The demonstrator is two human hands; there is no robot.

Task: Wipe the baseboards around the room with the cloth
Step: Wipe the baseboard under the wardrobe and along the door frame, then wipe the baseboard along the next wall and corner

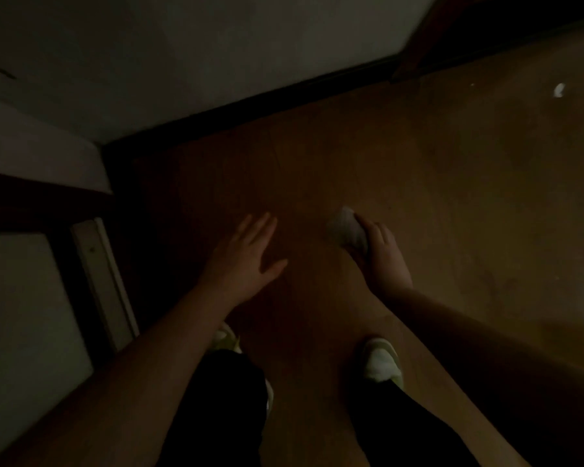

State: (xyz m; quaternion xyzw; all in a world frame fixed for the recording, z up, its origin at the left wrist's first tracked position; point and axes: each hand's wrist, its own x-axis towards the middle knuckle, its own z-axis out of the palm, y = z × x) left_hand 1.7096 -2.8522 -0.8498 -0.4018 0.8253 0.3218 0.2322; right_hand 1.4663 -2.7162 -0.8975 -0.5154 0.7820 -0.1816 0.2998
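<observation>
No wiping is under way: the white cloth (348, 231) is bunched in the right hand (383, 256), whose fingers (378, 230) curl round it, the wad poking out toward 11 o'clock. The dark baseboard (267, 104) runs along the wall at 12 o'clock, well apart from the cloth. How much is already wiped cannot be told in this dimness. The left hand (246, 254) is spread wide, holding nothing.

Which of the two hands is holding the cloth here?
The right hand grips the bunched white cloth, fingers curled round it. The left hand is spread flat with straight fingers and holds nothing.
</observation>
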